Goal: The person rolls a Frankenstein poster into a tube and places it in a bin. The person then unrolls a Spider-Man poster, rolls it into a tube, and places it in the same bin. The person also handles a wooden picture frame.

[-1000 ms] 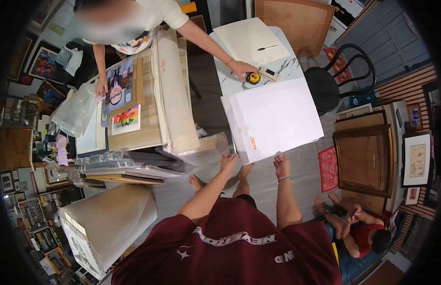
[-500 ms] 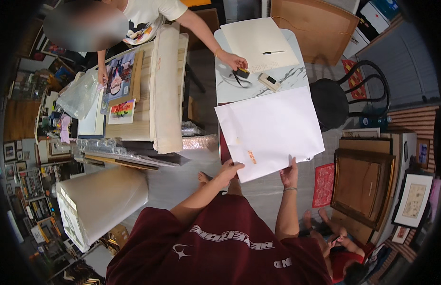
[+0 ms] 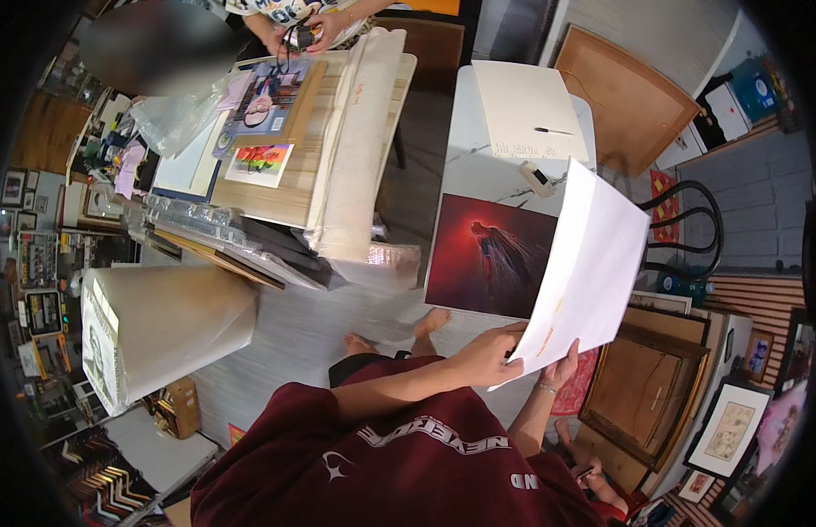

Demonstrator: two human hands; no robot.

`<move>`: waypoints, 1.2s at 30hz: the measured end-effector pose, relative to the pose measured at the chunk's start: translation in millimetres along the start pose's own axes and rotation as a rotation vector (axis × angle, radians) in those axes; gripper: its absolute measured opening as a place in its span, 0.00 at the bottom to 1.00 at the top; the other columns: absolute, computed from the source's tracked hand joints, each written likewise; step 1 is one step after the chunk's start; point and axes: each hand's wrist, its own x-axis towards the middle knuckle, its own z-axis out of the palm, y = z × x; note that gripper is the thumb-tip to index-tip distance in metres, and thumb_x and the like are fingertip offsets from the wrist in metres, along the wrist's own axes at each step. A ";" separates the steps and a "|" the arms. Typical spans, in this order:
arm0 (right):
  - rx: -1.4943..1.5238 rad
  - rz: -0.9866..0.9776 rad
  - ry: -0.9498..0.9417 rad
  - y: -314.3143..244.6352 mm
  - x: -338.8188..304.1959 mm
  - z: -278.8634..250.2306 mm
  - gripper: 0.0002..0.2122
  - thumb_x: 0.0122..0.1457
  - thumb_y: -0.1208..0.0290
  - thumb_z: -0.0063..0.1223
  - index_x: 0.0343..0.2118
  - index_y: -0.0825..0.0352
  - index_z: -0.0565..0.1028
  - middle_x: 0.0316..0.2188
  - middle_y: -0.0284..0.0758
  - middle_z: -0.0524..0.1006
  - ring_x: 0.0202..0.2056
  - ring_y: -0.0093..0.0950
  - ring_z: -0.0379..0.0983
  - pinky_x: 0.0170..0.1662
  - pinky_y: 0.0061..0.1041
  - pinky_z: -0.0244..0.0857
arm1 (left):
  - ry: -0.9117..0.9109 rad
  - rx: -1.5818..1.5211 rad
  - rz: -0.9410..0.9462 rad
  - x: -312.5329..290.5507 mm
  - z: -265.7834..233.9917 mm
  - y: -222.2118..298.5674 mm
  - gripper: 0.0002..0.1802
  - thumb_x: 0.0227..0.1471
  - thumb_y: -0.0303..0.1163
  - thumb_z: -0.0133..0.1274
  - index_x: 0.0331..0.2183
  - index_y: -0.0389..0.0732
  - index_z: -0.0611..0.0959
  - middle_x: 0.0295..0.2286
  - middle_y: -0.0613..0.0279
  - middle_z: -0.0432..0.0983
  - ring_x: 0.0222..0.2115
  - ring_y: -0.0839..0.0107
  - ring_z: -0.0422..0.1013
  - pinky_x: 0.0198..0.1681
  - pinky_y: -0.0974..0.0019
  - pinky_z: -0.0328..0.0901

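A large white paper sheet point(image 3: 592, 272) is held up and tilted beyond the right side of the marble-topped table point(image 3: 465, 145). My left hand point(image 3: 491, 356) grips its near left corner, fingers partly hidden behind the edge. At the near edge, my right hand point(image 3: 562, 364) holds the same sheet with the thumb on its face. Lying on the table to the left is a dark red print point(image 3: 487, 255) of a caped figure, touched by neither hand. Behind it are a small pale box-like item point(image 3: 537, 178) and a cream sheet point(image 3: 522, 97) bearing a black pen point(image 3: 554, 131).
Across the left table point(image 3: 276, 202), a co-worker's hands point(image 3: 324, 31) hold a tape measure point(image 3: 300, 38). A long wrapped roll point(image 3: 359, 132) lies along that table's right side. A black chair point(image 3: 698, 220) stands right of the marble table; frames point(image 3: 645, 395) lean nearby.
My hands have lifted the white sheet off the table and moved it right, uncovering the red print. The co-worker has taken the tape measure from the marble table to the left table.
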 end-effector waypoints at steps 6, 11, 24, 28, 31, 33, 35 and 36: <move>-0.224 -0.047 -0.027 3.0 -23.3 70.7 0.26 0.69 0.62 0.43 0.63 0.75 0.59 0.62 0.46 0.66 0.61 0.41 0.64 0.65 0.45 0.57 | -0.133 -0.035 -0.089 -84.7 -80.1 19.6 0.19 0.49 0.28 0.52 0.43 0.30 0.80 0.43 0.38 0.77 0.41 0.47 0.75 0.46 0.56 0.69; -0.580 -0.083 -0.163 59.7 -53.9 174.2 0.22 0.65 0.69 0.52 0.58 0.77 0.66 0.56 0.44 0.71 0.53 0.37 0.71 0.57 0.38 0.67 | 0.268 -0.119 -0.172 -183.4 -136.0 -16.5 0.37 0.49 0.28 0.55 0.60 0.34 0.64 0.55 0.42 0.68 0.46 0.60 0.74 0.47 0.60 0.69; -0.601 0.361 -0.829 376.8 -245.9 386.4 0.21 0.63 0.72 0.55 0.57 0.72 0.68 0.52 0.40 0.74 0.51 0.33 0.73 0.53 0.36 0.70 | 1.155 -0.495 0.039 -494.4 -284.8 53.7 0.33 0.62 0.35 0.54 0.63 0.38 0.61 0.51 0.59 0.71 0.53 0.71 0.65 0.56 0.63 0.63; -0.628 0.520 -1.002 465.4 -284.5 418.5 0.19 0.64 0.73 0.53 0.57 0.72 0.68 0.50 0.39 0.75 0.48 0.31 0.75 0.47 0.31 0.74 | 1.294 -0.298 -0.004 -564.5 -328.3 81.5 0.32 0.62 0.35 0.54 0.62 0.37 0.62 0.51 0.56 0.70 0.54 0.70 0.65 0.56 0.63 0.62; -0.552 0.602 -0.934 502.2 -324.0 442.9 0.18 0.66 0.73 0.50 0.57 0.72 0.68 0.50 0.39 0.75 0.46 0.30 0.76 0.44 0.28 0.75 | 1.310 -0.048 -0.074 -593.4 -364.5 100.3 0.34 0.60 0.39 0.56 0.61 0.37 0.63 0.52 0.50 0.70 0.55 0.60 0.66 0.58 0.58 0.62; -0.549 0.657 -0.894 521.9 -313.3 449.3 0.18 0.67 0.71 0.49 0.57 0.73 0.68 0.50 0.40 0.75 0.46 0.31 0.76 0.45 0.29 0.75 | 1.271 0.163 -0.101 -610.8 -395.7 108.1 0.35 0.58 0.42 0.58 0.60 0.37 0.65 0.53 0.46 0.69 0.56 0.54 0.66 0.58 0.56 0.61; -0.566 0.619 -0.884 541.6 -307.5 461.5 0.18 0.67 0.70 0.48 0.57 0.73 0.68 0.50 0.40 0.75 0.46 0.32 0.76 0.46 0.29 0.75 | 1.275 0.463 -0.134 -629.8 -432.0 118.4 0.35 0.56 0.41 0.60 0.59 0.38 0.68 0.57 0.46 0.65 0.60 0.51 0.61 0.63 0.54 0.55; -0.583 0.561 -0.899 549.4 -309.0 471.9 0.19 0.67 0.69 0.48 0.57 0.73 0.68 0.50 0.40 0.75 0.47 0.32 0.76 0.46 0.29 0.75 | 1.270 0.617 -0.155 -640.2 -451.1 121.3 0.35 0.54 0.40 0.61 0.59 0.38 0.69 0.59 0.46 0.63 0.61 0.49 0.58 0.65 0.53 0.52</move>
